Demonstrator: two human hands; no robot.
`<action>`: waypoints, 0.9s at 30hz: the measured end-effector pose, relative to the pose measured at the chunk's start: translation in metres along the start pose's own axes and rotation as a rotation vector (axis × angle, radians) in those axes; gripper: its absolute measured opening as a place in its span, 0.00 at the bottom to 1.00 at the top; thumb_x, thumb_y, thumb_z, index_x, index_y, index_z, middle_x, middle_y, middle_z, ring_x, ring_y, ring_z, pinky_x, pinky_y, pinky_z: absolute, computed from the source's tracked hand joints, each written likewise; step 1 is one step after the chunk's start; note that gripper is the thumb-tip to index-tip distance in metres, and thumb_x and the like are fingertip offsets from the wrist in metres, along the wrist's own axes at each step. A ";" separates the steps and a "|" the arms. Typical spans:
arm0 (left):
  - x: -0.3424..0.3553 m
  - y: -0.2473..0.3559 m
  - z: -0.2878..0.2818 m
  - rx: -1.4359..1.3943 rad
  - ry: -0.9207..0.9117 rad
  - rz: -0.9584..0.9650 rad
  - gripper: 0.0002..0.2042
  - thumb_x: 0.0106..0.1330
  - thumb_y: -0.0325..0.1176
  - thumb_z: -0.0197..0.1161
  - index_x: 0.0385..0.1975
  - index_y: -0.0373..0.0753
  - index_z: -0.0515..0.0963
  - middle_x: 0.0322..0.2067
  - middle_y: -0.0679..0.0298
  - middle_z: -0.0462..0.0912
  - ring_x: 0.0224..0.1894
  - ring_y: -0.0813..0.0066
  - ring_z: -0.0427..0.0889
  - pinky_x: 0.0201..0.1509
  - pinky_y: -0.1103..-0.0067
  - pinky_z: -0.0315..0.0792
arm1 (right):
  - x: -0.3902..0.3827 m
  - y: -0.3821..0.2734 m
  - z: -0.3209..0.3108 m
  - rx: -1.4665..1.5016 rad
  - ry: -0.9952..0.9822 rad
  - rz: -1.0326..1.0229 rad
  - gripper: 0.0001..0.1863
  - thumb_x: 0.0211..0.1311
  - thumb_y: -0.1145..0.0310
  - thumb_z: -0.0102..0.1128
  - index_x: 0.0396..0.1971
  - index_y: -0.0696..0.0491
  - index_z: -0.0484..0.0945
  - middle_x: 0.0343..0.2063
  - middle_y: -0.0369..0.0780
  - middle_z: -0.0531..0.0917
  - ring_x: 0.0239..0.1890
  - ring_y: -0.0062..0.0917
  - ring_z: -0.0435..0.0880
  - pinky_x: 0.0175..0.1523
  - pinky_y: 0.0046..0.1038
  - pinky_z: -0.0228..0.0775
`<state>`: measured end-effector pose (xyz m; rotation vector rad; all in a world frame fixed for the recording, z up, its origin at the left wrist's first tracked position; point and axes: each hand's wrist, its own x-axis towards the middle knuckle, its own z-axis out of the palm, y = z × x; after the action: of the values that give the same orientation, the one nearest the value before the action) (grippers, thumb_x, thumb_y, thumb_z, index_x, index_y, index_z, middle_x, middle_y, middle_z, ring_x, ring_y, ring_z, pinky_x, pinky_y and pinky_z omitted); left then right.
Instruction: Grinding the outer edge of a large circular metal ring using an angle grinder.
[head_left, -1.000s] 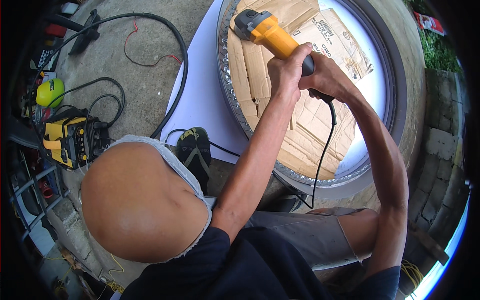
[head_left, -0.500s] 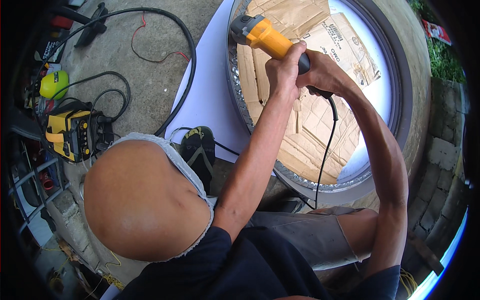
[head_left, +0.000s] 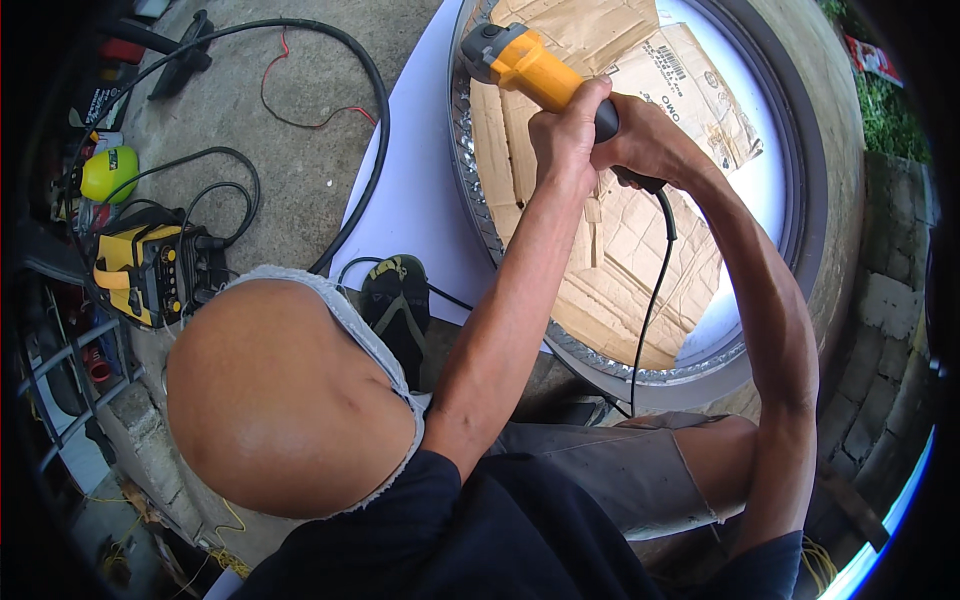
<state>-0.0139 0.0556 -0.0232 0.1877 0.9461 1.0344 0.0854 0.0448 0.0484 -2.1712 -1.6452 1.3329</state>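
Left hand [head_left: 565,125] wrapped tight around the yellow body of one angle grinder [head_left: 530,65], fingers closed full round it. Right hand [head_left: 645,140] just behind, clamped on the dark rear handle, the two hands touching. Both arms reach up and away from the body.

Grinder's long axis runs from the hands up and to the left; its grey head sits ahead of the left hand, which is the nearer hand to the working end. Head lies right at the shiny corrugated metal rim [head_left: 470,190] of a big round ring; whether the disc touches the metal I cannot tell.

One black power cord [head_left: 655,270] drops from the rear handle down past the right forearm.

Inside the ring: flattened cardboard [head_left: 620,250], several overlapping sheets, over a white sheet [head_left: 420,200] that spreads out to the left on the concrete floor [head_left: 290,170].

Farther left: one sandal [head_left: 395,300], one yellow and black welding machine [head_left: 145,270], one thick black cable [head_left: 370,120], one thin red wire [head_left: 290,110], one yellow-green round object [head_left: 108,172].
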 end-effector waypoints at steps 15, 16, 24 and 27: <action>0.001 -0.001 0.004 -0.052 -0.021 0.003 0.26 0.53 0.35 0.78 0.45 0.22 0.78 0.41 0.52 0.83 0.40 0.66 0.84 0.45 0.70 0.80 | 0.001 -0.001 -0.008 -0.046 -0.030 -0.025 0.30 0.40 0.69 0.73 0.47 0.64 0.77 0.27 0.42 0.84 0.20 0.23 0.82 0.24 0.25 0.76; 0.000 -0.002 0.006 -0.075 -0.034 0.008 0.26 0.54 0.35 0.78 0.45 0.22 0.78 0.41 0.52 0.83 0.40 0.66 0.84 0.46 0.70 0.79 | 0.001 -0.002 -0.009 -0.054 -0.033 -0.016 0.30 0.40 0.69 0.73 0.48 0.64 0.77 0.27 0.42 0.84 0.20 0.23 0.82 0.24 0.25 0.76; -0.001 -0.003 0.004 -0.069 -0.005 0.045 0.26 0.54 0.35 0.78 0.45 0.22 0.78 0.42 0.52 0.82 0.40 0.65 0.84 0.47 0.70 0.79 | 0.001 -0.006 -0.009 -0.075 -0.030 -0.037 0.30 0.39 0.68 0.72 0.47 0.61 0.79 0.28 0.44 0.86 0.24 0.26 0.84 0.29 0.28 0.79; -0.001 -0.002 0.006 -0.089 0.008 0.062 0.26 0.54 0.36 0.78 0.45 0.22 0.78 0.42 0.52 0.82 0.41 0.65 0.84 0.47 0.70 0.80 | 0.006 0.004 -0.002 -0.123 0.054 -0.109 0.30 0.38 0.68 0.72 0.47 0.61 0.79 0.28 0.44 0.86 0.23 0.27 0.84 0.28 0.29 0.79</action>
<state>-0.0083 0.0550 -0.0199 0.1396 0.9037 1.1331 0.0900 0.0489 0.0444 -2.1272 -1.8411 1.1636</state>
